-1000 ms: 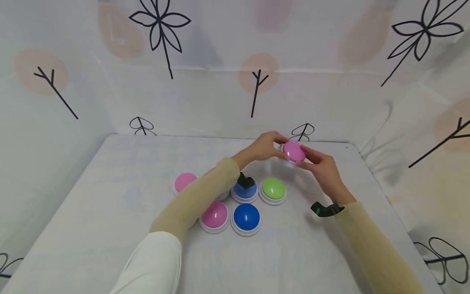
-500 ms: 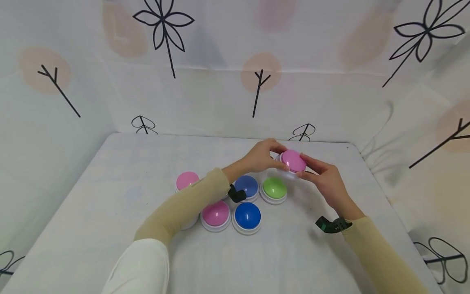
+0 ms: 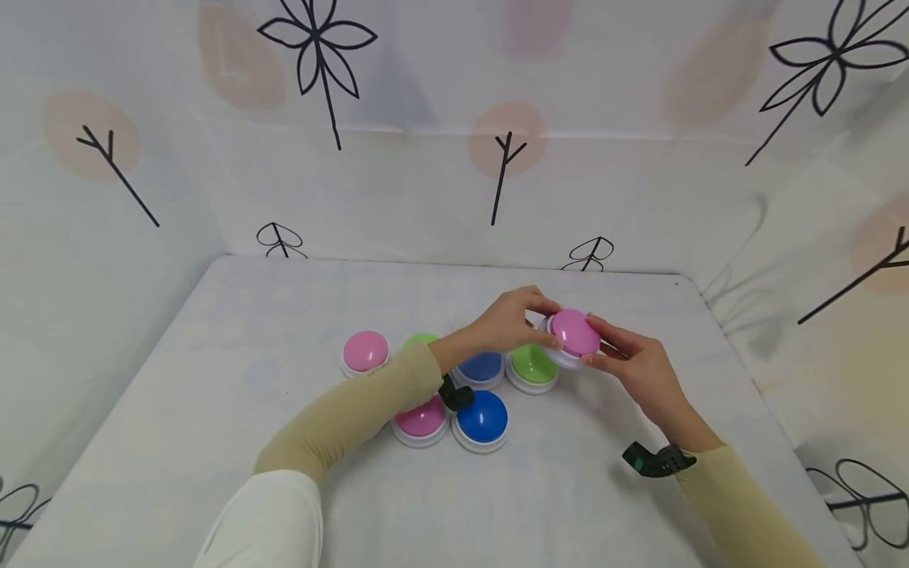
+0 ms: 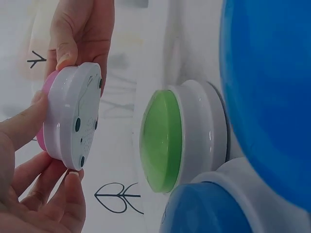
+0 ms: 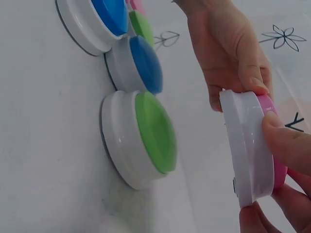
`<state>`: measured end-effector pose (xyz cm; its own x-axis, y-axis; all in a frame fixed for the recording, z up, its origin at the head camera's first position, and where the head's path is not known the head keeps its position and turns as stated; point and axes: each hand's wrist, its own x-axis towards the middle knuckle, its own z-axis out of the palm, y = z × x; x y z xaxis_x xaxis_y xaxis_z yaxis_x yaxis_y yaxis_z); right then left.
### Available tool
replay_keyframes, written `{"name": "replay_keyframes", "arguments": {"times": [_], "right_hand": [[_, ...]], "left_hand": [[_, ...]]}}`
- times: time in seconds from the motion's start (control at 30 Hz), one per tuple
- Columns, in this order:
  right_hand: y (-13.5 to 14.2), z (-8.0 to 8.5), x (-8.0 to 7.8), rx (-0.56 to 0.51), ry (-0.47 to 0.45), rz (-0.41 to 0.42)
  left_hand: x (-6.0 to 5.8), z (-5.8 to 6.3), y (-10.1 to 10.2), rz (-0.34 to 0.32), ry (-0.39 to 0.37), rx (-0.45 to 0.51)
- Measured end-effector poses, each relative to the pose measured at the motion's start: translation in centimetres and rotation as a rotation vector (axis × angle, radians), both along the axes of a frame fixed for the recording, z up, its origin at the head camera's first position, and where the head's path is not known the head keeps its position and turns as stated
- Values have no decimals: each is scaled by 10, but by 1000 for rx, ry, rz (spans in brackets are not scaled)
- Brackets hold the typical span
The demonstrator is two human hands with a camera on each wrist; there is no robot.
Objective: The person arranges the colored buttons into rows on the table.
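Observation:
Both hands hold a pink-domed push button [image 3: 575,331] with a white base, raised off the table and tilted. My left hand [image 3: 507,319] pinches its left side between thumb and fingers. On the opposite side, the right hand [image 3: 642,371] grips the rim with thumb and fingertips. The left wrist view shows its white underside [image 4: 87,121], with small dark feet and a patch of tiny holes. Just below the hands sits a green button [image 3: 534,364] on the table. A lighter blue button [image 3: 481,368] stands left of it, partly covered by the left forearm.
A darker blue button [image 3: 483,416] and a pink button [image 3: 420,418] stand nearer the front. Another pink button [image 3: 365,351] is at the left, and a second green one [image 3: 421,338] is mostly behind the left arm. The white table [image 3: 213,394] meets patterned cloth walls.
Both hands have brought the held pink button from near the table's back edge toward the front, close to the green button. The buttons on the table have stayed put.

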<state>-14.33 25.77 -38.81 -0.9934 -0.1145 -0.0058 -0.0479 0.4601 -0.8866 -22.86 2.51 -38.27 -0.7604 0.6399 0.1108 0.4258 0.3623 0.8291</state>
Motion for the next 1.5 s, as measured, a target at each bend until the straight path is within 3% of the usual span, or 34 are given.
{"name": "replay_keyframes", "arguments": {"times": [0.3,0.7,0.93,1.17,1.5], "right_hand": [[5,-3,11,22,16,28],[10,-12,28,63,69,59],[16,-20,35,69,47,66],[18,-23,42,67,28,77],[22,-31,46,21,5,149]], "left_hand": [[11,-2,-1,-39,10,-9],[24,-9,0,-64,-66,9],[35,-11,3,-57,-87,15],[44,-17,4,-75,-105,-27],[52,-27,2,-113,-67,-101]]}}
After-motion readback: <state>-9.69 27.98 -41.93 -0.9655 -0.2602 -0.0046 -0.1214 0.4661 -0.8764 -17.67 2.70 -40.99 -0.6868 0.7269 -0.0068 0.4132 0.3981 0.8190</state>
